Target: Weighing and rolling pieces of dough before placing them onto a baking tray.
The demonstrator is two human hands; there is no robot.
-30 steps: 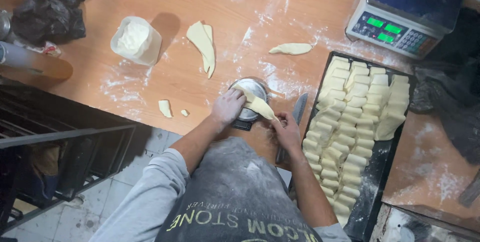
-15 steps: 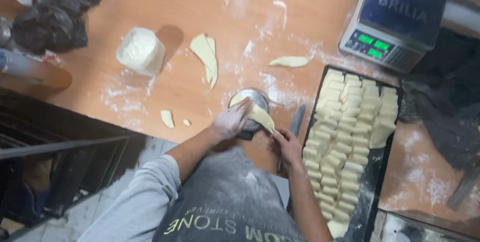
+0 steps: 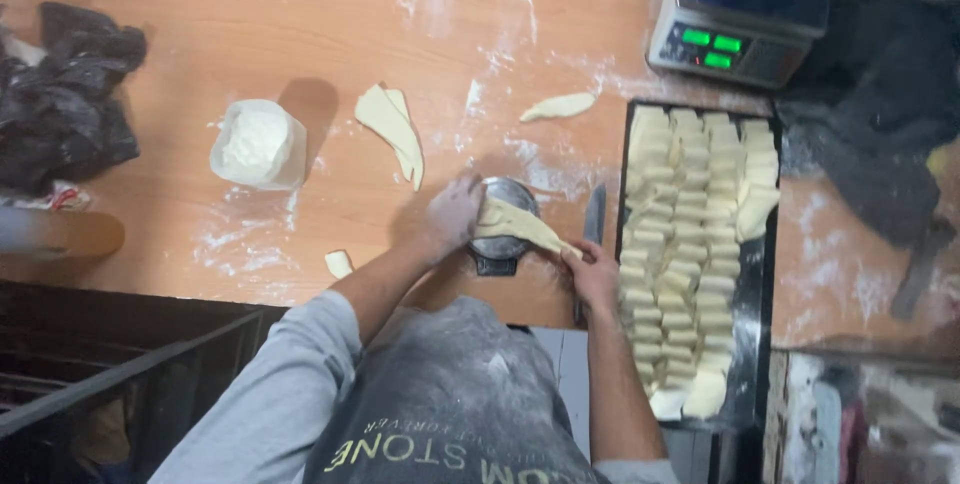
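Near frame centre, the left hand (image 3: 452, 216), dusted with flour, lies on the upper end of a long dough strip (image 3: 520, 227), fingers pressed down on it. The right hand (image 3: 592, 274) pinches the strip's lower right tip between its fingers. The strip is draped across a small round metal dish (image 3: 505, 234), which stands on the wooden table (image 3: 250, 24). Just right of the dish lies a knife (image 3: 594, 216), blade pointing to the upper frame. Right of centre: a dark tray (image 3: 768, 274) packed with rows of cut dough pieces (image 3: 690, 234). Upper right: a digital scale (image 3: 740, 9) with a green display. Left of centre: a plastic tub of flour (image 3: 258, 144); beside it a flat dough scrap (image 3: 392, 124). A smaller scrap (image 3: 558, 106) lies above the tray's left corner. Upper left: a crumpled black bag (image 3: 65, 94).
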